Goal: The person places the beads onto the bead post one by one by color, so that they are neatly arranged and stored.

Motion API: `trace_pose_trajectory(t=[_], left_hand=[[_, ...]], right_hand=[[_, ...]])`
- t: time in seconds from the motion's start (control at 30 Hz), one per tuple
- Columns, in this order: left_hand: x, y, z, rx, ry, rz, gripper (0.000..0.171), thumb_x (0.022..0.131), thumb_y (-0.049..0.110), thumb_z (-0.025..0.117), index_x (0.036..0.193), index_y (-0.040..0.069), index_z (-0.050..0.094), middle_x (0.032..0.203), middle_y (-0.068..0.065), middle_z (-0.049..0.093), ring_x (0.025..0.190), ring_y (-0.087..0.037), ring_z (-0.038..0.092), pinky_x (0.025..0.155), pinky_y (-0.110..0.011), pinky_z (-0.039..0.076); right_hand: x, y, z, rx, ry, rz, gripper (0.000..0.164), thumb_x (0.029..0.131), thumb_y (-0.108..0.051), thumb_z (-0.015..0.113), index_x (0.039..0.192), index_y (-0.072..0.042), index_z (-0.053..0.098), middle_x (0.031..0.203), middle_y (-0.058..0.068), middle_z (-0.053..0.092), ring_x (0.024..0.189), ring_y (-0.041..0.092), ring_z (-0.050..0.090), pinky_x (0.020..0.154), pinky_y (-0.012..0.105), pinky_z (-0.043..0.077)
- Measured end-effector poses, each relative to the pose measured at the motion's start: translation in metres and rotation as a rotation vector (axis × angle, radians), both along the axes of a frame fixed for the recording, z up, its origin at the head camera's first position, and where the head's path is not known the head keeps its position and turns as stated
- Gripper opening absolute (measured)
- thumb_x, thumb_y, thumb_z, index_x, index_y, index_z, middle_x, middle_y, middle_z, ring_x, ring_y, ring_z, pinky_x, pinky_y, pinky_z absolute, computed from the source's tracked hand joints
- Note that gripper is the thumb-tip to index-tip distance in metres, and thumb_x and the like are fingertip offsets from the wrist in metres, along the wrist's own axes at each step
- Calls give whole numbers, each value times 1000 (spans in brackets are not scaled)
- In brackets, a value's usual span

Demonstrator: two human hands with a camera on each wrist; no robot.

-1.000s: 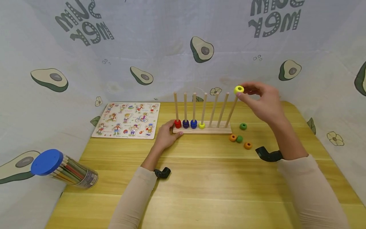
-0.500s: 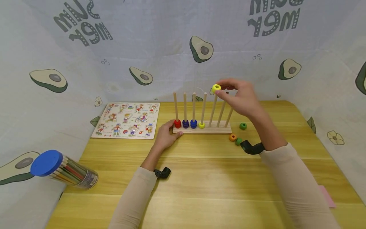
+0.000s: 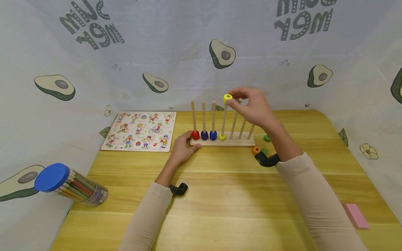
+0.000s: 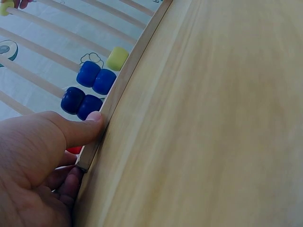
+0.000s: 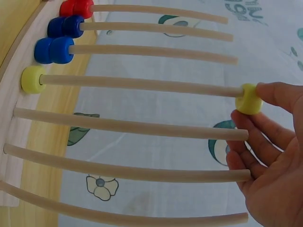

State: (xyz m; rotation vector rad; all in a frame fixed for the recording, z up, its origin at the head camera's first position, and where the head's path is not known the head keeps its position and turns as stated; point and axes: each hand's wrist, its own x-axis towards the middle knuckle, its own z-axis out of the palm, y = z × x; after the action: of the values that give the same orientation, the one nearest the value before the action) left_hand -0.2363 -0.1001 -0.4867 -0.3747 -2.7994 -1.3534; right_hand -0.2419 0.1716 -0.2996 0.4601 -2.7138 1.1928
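Observation:
A wooden peg rack (image 3: 242, 142) with several upright rods stands toward the back of the table. Red beads (image 5: 76, 8), dark blue beads (image 5: 65, 26), blue beads (image 5: 54, 50) and one yellow bead (image 5: 33, 79) sit low on its first rods from the left. My right hand (image 3: 255, 106) pinches a second yellow bead (image 5: 249, 99) between thumb and fingers, at the tip of the rod holding the yellow one. In the left wrist view my left hand (image 4: 42, 151) grips the rack's left end, thumb on the front of the base.
Right of the rack lie an orange bead (image 3: 256, 150) and green beads (image 3: 267, 138), partly hidden by the right wrist's camera. A picture puzzle board (image 3: 139, 132) lies at the left, a blue-lidded pencil tub (image 3: 73, 184) nearer. A pink block (image 3: 356, 216) lies front right.
My right hand has carried the yellow bead leftward, from above the rightmost rod to the tip of the fourth rod. The left hand stays on the rack. The pink block has come into view.

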Motion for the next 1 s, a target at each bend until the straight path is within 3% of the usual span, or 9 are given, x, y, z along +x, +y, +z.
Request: trace_pose_trajectory(t=[0.83, 1.0], left_hand=[[-1, 1, 0, -16, -6, 8, 66, 91, 32, 81, 148, 11, 56, 146, -10, 62, 141, -29, 54, 117, -43, 45], [-2, 1, -1, -14, -5, 12, 66, 91, 31, 81, 148, 11, 56, 144, -9, 63, 140, -28, 55, 116, -42, 45]], right_hand=[[1, 7, 1, 39, 15, 27, 37, 101, -33, 66, 129, -8, 68, 127, 13, 68, 122, 33, 56, 107, 56, 44], [5, 16, -1, 38, 53, 28, 35, 101, -32, 66, 126, -8, 69, 124, 12, 70, 116, 29, 59, 99, 50, 45]])
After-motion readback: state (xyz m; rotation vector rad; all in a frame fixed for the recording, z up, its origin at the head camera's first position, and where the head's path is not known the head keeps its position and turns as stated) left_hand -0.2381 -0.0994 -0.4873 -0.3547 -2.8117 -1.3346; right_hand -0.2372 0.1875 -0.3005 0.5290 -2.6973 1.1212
